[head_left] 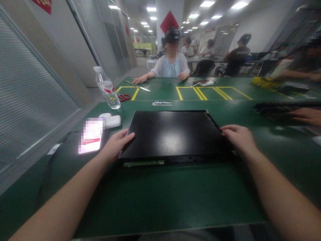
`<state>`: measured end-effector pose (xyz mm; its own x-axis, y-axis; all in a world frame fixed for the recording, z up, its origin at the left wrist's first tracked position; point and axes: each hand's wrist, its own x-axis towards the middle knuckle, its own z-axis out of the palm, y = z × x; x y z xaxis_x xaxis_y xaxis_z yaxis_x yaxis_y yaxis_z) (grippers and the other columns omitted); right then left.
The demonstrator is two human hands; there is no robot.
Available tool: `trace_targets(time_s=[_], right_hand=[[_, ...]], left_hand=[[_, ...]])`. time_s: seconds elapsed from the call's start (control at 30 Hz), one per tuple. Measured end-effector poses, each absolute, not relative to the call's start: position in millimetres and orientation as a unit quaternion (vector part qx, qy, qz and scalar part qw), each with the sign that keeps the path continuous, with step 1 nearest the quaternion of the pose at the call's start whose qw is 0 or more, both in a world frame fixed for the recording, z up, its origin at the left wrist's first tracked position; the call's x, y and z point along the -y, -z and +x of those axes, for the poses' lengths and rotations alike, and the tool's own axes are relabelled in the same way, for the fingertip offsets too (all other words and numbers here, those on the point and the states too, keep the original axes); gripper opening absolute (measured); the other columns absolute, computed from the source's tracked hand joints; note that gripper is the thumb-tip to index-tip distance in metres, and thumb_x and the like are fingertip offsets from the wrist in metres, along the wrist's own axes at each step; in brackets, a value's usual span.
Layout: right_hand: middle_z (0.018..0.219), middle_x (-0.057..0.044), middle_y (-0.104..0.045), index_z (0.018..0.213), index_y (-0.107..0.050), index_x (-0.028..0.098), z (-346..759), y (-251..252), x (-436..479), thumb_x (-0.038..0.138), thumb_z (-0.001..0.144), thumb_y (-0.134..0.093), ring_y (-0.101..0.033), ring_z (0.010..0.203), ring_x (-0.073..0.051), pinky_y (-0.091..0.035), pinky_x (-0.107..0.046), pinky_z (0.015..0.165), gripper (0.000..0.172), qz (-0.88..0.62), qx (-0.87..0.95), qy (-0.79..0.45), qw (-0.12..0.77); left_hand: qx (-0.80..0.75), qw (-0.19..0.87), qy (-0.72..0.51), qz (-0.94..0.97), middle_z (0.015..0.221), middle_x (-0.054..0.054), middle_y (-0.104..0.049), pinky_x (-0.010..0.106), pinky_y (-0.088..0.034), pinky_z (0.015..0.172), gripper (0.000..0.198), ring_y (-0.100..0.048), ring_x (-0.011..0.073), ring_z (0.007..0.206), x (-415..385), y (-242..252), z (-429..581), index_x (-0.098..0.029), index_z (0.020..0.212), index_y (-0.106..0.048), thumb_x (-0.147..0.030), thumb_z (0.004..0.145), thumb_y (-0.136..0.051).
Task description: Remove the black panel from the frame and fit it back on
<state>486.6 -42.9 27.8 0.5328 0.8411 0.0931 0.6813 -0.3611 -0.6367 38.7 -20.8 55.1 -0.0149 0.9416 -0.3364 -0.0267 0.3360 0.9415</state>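
Note:
A flat black display panel (165,134) lies in front of me just over or on the green table, a green circuit strip (144,163) along its near edge. My left hand (117,142) grips its left edge, thumb on top and fingers partly hidden below. At the right side, my right hand (238,137) pinches the panel's edge between thumb and fingers. Whether the panel touches the table cannot be made out. A dark thin strip runs along its right edge, near my right fingers.
To the left are a lit phone (92,135), a white case (112,121) and a water bottle (107,88). Red-handled scissors (124,97) and small white pieces (162,103) lie beyond the panel. A person (172,63) sits opposite; another person's hand (309,115) is at right.

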Motion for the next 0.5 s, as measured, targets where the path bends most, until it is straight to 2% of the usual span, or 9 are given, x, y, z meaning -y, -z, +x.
trace_targets(time_s=[0.17, 0.27, 0.37, 0.5], right_hand=[[0.082, -0.005, -0.075, 0.087, -0.079, 0.027, 486.4, -28.0, 43.5, 0.03, 0.071, -0.062, -0.065, 0.072, -0.024, -0.047, -0.034, 0.059, 0.024, -0.818, 0.474, -0.125, 0.3], [0.08, -0.005, -0.075, 0.087, -0.08, 0.026, 487.0, -27.5, 43.5, 0.031, 0.072, -0.062, -0.064, 0.071, -0.023, -0.047, -0.034, 0.06, 0.023, -0.815, 0.483, -0.12, 0.299], [0.08, -0.005, -0.075, 0.088, -0.08, 0.026, 486.6, -27.5, 43.2, 0.031, 0.072, -0.062, -0.064, 0.072, -0.023, -0.048, -0.034, 0.062, 0.024, -0.814, 0.486, -0.114, 0.297], [0.082, -0.005, -0.075, 0.092, -0.08, 0.025, 484.7, -28.5, 43.0, 0.031, 0.073, -0.06, -0.065, 0.074, -0.023, -0.046, -0.033, 0.062, 0.028, -0.825, 0.474, -0.114, 0.284]], left_hand=[[-0.579, 0.586, -0.434, 0.364, 0.087, 0.008, -0.08, 0.026, -0.06, 0.061, 0.017, -0.077, 0.0228, 0.078, 18.5, -57.0, 34.7, -0.018, 0.095, -0.075, -0.015, 0.078, -0.072], [-0.554, 0.603, -0.443, 0.365, 0.091, 0.009, -0.08, 0.027, -0.06, 0.062, 0.029, -0.077, 0.025, 0.085, 17.3, -56.9, 31.6, -0.017, 0.099, -0.075, -0.013, 0.071, -0.074], [-0.525, 0.618, -0.456, 0.367, 0.093, 0.009, -0.081, 0.026, -0.059, 0.058, 0.044, -0.077, 0.0251, 0.082, 16.3, -54.9, 29.6, -0.014, 0.107, -0.075, -0.008, 0.063, -0.073], [-0.509, 0.621, -0.476, 0.359, 0.093, 0.009, -0.081, 0.025, -0.057, 0.054, 0.048, -0.076, 0.0239, 0.076, 14.5, -51.0, 29.7, -0.01, 0.11, -0.074, -0.007, 0.062, -0.072]])
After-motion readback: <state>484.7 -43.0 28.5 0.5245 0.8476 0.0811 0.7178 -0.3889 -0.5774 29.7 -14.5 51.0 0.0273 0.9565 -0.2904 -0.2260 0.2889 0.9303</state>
